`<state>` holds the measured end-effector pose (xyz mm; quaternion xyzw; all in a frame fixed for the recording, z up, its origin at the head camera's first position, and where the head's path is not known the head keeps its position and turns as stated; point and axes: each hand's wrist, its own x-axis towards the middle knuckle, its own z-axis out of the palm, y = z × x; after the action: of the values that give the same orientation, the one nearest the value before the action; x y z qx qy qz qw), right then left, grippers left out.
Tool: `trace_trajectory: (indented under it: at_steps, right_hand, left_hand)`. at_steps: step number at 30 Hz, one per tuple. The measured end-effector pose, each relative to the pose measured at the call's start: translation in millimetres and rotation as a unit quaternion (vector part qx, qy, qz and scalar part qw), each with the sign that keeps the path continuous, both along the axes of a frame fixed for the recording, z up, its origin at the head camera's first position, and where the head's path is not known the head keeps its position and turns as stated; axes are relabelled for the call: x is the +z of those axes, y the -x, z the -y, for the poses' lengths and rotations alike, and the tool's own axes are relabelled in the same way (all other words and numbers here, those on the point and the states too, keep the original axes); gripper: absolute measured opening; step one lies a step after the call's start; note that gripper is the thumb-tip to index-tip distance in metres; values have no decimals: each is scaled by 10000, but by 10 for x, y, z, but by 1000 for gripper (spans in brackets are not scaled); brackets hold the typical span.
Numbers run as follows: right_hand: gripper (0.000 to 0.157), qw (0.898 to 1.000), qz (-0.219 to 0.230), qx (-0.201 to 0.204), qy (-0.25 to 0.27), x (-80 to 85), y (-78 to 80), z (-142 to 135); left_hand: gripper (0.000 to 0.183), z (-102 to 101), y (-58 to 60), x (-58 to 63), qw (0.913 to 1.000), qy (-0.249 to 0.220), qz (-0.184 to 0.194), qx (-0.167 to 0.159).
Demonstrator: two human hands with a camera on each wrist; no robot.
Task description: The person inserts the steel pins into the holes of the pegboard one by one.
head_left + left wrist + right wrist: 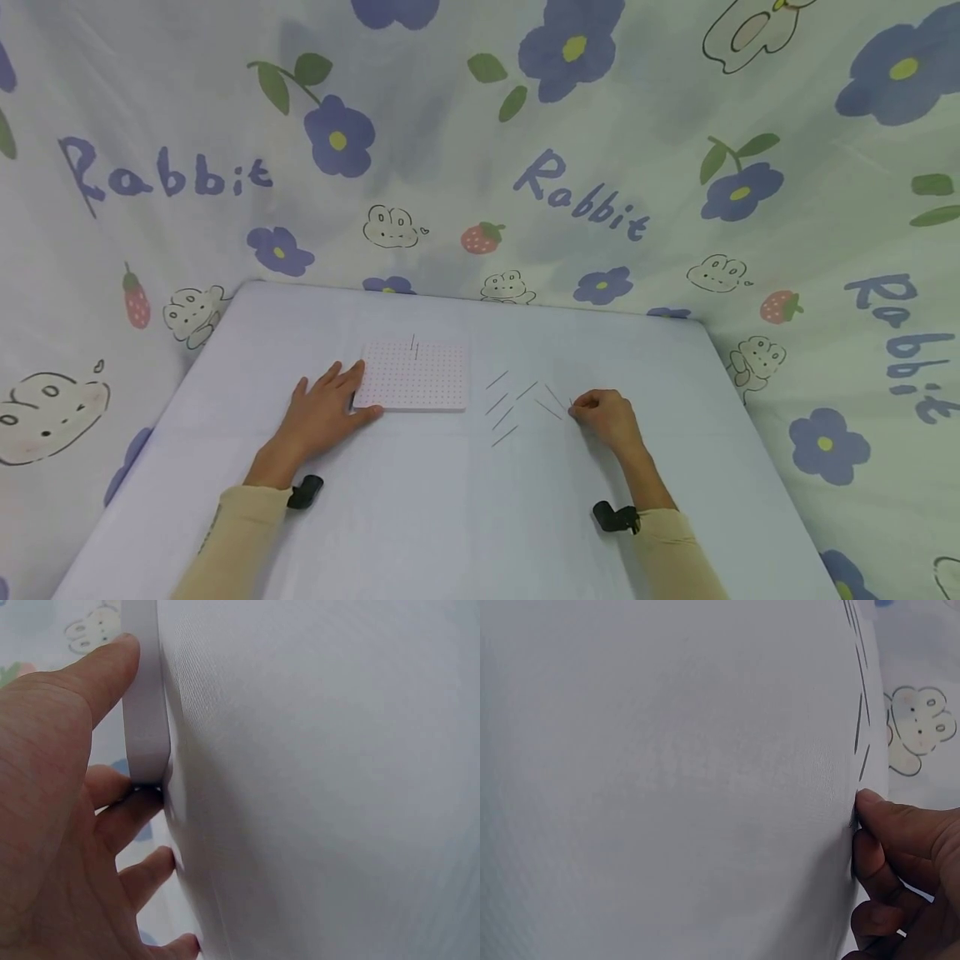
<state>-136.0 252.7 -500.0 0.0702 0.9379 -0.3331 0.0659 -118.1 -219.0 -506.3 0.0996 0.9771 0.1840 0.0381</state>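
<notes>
A white board (411,379) dotted with a grid of small holes lies flat on the table. Two thin dark pins (416,350) stand up near its far edge. My left hand (322,410) is spread at the board's left side, thumb at the near edge and fingertips by the left edge; the left wrist view shows the thumb (112,671) against the board's side (146,712). To the right, my right hand (606,417) is low over the table, thumb and forefinger pinching a thin dark pin (853,817), mostly hidden by the fingertips.
Several thin dark pins (504,417) lie slanted on the white table (420,517) between the board and my right hand. A printed cloth (435,167) with flowers and rabbits hangs behind and around the table. Each wrist wears a small black camera (615,517).
</notes>
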Motion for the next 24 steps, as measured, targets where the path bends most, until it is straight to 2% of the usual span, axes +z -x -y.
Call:
trace_trajectory:
  at_steps: [11, 16, 24]
  right_hand:
    - [15, 9995, 28, 193, -261, 18, 15, 12]
    - [15, 9992, 58, 323, -247, 26, 16, 7]
    - [15, 9994, 23, 318, -107, 15, 7, -5]
  left_hand:
    - [92, 0, -8, 24, 10000, 6, -18, 2]
    - [91, 0, -12, 29, 10000, -6, -58, 2]
    - [91, -12, -22, 48, 10000, -28, -86, -1]
